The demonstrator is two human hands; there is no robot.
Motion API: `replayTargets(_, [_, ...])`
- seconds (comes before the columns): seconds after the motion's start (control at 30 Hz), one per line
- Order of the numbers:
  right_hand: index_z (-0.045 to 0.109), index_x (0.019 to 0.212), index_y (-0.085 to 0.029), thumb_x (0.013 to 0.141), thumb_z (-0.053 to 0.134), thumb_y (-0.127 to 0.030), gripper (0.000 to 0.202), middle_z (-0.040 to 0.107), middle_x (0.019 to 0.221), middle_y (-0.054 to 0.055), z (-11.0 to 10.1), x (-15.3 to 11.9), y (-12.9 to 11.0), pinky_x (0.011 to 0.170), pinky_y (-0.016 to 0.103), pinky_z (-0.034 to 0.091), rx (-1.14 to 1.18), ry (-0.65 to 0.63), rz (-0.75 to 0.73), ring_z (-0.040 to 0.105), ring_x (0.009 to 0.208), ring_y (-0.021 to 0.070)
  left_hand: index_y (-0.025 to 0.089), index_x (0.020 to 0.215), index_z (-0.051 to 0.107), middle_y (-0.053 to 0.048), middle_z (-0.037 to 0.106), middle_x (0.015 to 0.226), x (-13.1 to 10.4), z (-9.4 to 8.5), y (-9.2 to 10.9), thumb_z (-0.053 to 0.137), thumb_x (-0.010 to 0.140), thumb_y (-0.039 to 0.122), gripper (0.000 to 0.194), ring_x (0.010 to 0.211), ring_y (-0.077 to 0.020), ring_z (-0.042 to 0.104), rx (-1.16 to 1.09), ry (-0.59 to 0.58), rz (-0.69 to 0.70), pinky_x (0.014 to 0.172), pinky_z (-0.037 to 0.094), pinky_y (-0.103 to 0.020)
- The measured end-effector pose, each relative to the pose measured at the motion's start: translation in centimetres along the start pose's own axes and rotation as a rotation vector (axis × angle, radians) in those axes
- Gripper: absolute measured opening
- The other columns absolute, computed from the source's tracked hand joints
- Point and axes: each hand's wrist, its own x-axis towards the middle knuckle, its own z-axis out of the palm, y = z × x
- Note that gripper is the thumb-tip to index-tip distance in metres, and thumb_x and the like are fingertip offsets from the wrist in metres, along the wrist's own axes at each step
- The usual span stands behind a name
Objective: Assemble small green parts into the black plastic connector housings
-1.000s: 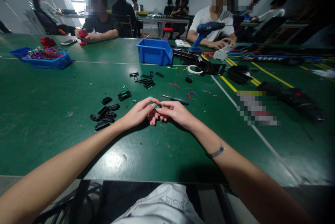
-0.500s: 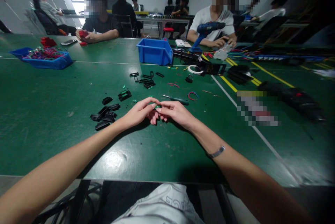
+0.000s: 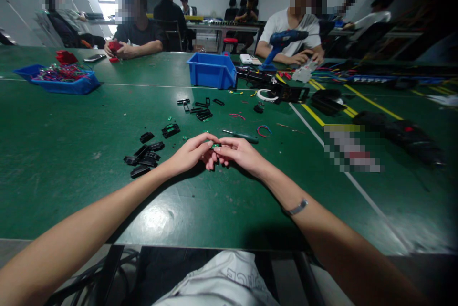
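Both hands meet above the green table, fingertips together around a small green piece. My left hand pinches it from the left side, my right hand from the right; the fingers hide most of it. Left of my hands lies a pile of black plastic housings, and just behind it a black housing with green parts. Small black frames are scattered farther back. Behind my right hand rests a screwdriver with a dark green handle.
A blue bin stands beyond the frames. At the far left is a blue tray of wires. A blue power drill, cables and a dark tool lie to the right. Two people sit across the table.
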Motion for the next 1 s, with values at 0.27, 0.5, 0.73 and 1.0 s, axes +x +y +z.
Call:
replayTargets(0.27, [0.069,0.107,-0.014,0.089,0.071,-0.041,0.033,0.072,0.083,0.006,-0.13,0.0,0.22,0.055,0.023,0.046,0.007,-0.012,0.0,0.061,0.065,0.0125,0.013,0.119,0.053,-0.004,0.068,0.076,-0.06,-0.04,0.02,0.052,0.101,0.04,0.032,0.061,-0.0152,0.07,0.013,0.005,0.004,0.06,0.057,-0.027])
replayTargets(0.5, [0.069,0.103,-0.014,0.091,0.067,-0.045,0.032,0.072,0.085,0.007,-0.09,0.03,0.01,0.056,0.023,0.045,0.021,-0.028,0.0,0.06,0.066,0.0121,0.015,0.119,0.055,-0.002,0.067,0.075,-0.05,-0.2,-0.36,0.05,0.101,0.041,0.032,0.062,-0.0144,0.069,0.033,0.009,0.031,0.059,0.057,-0.025])
replayTargets(0.73, [0.067,0.099,-0.015,0.094,0.062,-0.051,0.037,0.072,0.082,0.007,-0.05,0.29,0.18,0.056,0.025,0.047,0.084,-0.018,0.001,0.06,0.063,0.0129,0.016,0.116,0.055,-0.002,0.067,0.077,0.06,-0.17,-0.32,0.05,0.101,0.041,0.03,0.061,-0.0141,0.069,0.049,0.036,0.039,0.058,0.056,-0.024])
replayTargets(1.0, [0.066,0.12,-0.014,0.087,0.072,-0.039,0.042,0.072,0.084,0.006,-0.08,0.1,0.2,0.055,0.024,0.048,0.006,0.015,-0.013,0.062,0.066,0.0133,0.014,0.117,0.053,-0.004,0.068,0.077,-0.03,-0.16,-0.26,0.053,0.1,0.041,0.032,0.062,-0.0157,0.069,0.003,0.022,0.014,0.059,0.057,-0.027])
